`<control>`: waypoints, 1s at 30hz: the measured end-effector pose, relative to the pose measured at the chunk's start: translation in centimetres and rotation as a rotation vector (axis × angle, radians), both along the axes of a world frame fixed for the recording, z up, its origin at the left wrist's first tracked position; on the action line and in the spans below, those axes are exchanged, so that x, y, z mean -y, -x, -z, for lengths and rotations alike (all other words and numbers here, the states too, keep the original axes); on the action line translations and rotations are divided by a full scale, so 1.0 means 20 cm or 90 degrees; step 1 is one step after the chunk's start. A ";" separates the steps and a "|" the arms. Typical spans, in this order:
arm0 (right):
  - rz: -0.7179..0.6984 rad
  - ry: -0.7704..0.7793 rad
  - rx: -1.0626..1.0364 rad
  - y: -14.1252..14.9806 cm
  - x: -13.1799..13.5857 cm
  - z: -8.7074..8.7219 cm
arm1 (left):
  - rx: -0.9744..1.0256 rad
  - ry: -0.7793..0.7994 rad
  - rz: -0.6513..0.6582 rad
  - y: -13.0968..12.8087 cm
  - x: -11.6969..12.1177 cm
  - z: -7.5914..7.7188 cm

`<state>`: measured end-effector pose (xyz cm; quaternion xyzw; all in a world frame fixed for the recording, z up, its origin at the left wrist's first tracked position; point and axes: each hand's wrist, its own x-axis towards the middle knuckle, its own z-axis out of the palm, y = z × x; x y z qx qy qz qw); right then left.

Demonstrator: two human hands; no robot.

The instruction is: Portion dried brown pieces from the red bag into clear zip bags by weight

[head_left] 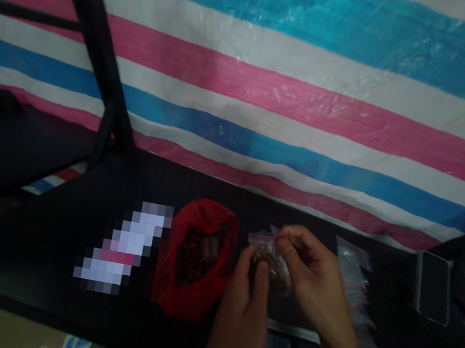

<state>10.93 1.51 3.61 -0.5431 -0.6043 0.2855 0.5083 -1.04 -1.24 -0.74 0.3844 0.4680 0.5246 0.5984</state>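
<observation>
Left hand (243, 302): thumb and fingers pinched on lower part of small clear zip bag (269, 258) of dark contents. Right hand (313, 275): fingertips pinched on the bag's top edge. Bag held between both hands above dark table (45, 237). Left of grip: open red bag (195, 257). Right of grip: empty clear bags (356, 286), then phone (435, 288).

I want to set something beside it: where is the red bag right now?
In the head view the red bag sits open on the dark table, just left of the left hand, with the pixelated patch on its other side.
</observation>
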 end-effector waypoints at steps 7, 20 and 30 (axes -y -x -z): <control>-0.077 0.046 0.057 0.26 -0.07 0.00 | 0.290 0.260 -0.215 0.08 -0.02 0.05; -0.136 0.099 0.153 0.42 -0.15 0.06 | 0.475 0.301 -0.200 0.22 -0.06 0.04; -0.128 0.093 0.143 0.43 -0.14 0.05 | 0.409 0.280 -0.174 0.24 -0.03 0.04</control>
